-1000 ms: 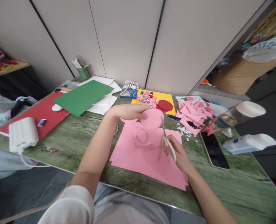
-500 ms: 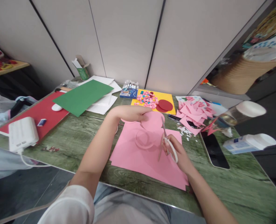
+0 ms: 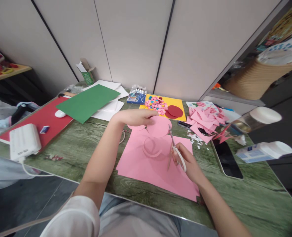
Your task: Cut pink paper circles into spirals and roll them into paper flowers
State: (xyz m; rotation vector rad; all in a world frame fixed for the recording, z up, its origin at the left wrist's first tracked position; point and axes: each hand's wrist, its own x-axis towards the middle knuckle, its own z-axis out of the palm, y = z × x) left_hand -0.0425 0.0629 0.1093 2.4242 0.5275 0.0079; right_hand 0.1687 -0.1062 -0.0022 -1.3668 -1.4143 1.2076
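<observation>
My left arm slants forward from the white sleeve [image 3: 75, 214], the wrist bent sharply so that the left hand [image 3: 139, 117] points to the right with its back up; its thumb and fingers pinch the near left edge of a pink paper circle [image 3: 160, 127], which is held above the pink sheets [image 3: 138, 161] on the tabletop [image 3: 264, 194]; my right forearm comes in from the lower right, and the right hand [image 3: 188, 161] is curled round the white handles of the scissors [image 3: 179, 156], fingers bent through the loops; the blades point away from me and slightly left, meeting the circle's right edge; whether they are biting into the paper I cannot tell; a thin curl of pink paper [image 3: 153, 154] loops below the circle, over the sheets; another pink circle [image 3: 136, 127] shows just under my left hand; to the right lie pink scraps [image 3: 201, 121] in a heap, with a phone [image 3: 227, 161] near them.
</observation>
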